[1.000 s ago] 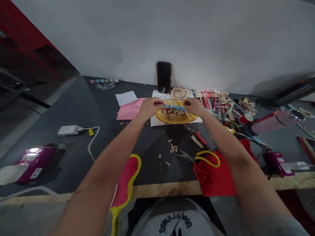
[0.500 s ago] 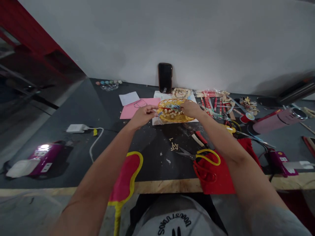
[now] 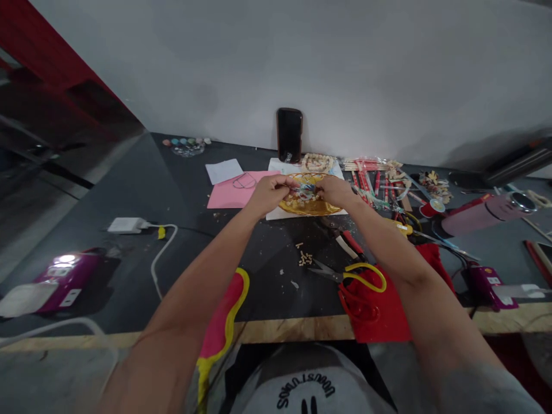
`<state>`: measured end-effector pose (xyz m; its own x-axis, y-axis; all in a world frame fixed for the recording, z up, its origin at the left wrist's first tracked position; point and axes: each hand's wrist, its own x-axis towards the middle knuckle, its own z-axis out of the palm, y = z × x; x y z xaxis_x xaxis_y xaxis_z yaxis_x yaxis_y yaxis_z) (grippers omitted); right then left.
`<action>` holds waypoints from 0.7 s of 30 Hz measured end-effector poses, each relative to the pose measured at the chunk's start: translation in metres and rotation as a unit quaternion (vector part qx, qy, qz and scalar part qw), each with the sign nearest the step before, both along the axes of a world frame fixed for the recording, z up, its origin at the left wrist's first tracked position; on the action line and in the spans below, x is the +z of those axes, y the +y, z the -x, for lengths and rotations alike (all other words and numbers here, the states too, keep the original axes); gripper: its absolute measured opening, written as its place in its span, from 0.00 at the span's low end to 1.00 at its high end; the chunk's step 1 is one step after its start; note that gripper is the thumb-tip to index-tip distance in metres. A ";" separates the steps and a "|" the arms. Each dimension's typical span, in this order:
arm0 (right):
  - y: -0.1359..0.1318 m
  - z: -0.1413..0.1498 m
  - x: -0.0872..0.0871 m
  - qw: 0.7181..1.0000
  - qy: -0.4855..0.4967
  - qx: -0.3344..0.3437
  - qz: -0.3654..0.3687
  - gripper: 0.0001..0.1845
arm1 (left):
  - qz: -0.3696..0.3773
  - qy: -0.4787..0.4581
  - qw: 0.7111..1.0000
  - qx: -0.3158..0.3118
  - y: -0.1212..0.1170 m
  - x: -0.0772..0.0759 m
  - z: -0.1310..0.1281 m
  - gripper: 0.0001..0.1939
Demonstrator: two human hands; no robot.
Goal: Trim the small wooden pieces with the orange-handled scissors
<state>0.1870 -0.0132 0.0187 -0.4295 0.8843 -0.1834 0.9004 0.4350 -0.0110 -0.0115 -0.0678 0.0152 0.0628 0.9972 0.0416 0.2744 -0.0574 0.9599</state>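
Note:
Both my arms reach forward over a dark table. My left hand [image 3: 271,193] and my right hand [image 3: 334,190] are closed, pinching a small bluish clear packet [image 3: 303,186] between them, just above a yellow woven basket [image 3: 311,207]. The basket holds small light wooden beads and sits on white paper. What exactly the packet holds is too small to tell.
A black phone [image 3: 289,134] leans on the wall behind the basket. Pink paper [image 3: 233,196] lies left of it. Yellow-handled scissors [image 3: 351,273] rest on red cloth [image 3: 379,310] near the front edge. Red sticks and craft clutter [image 3: 379,181] fill the right; a white charger [image 3: 125,225] and purple devices lie left.
My left hand, which had dropped away to the left of the basket, has come back up to meet the right hand over the basket, pinching the packet again.

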 end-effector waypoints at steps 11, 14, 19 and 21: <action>0.005 0.012 -0.002 1.000 -0.029 0.008 -0.007 0.15 | 0.127 -0.003 0.933 -0.337 -0.034 0.017 0.026 0.13; 0.003 0.009 -0.003 1.000 -0.017 0.009 -0.011 0.16 | 0.146 -0.008 0.934 -0.326 -0.040 0.019 0.036 0.16; -0.003 -0.004 0.007 1.000 0.009 0.007 -0.020 0.15 | 0.131 0.001 0.980 -0.147 -0.034 0.003 0.046 0.15; -0.009 -0.011 0.014 0.999 0.017 -0.003 -0.028 0.15 | 0.096 0.004 0.995 -0.031 -0.031 -0.005 0.046 0.12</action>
<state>0.1975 -0.0223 0.0327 -0.4292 0.8954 -0.1190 0.9025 0.4303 -0.0178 -0.0576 -0.0984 0.0099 0.1240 0.9808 -0.1508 0.2844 0.1105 0.9523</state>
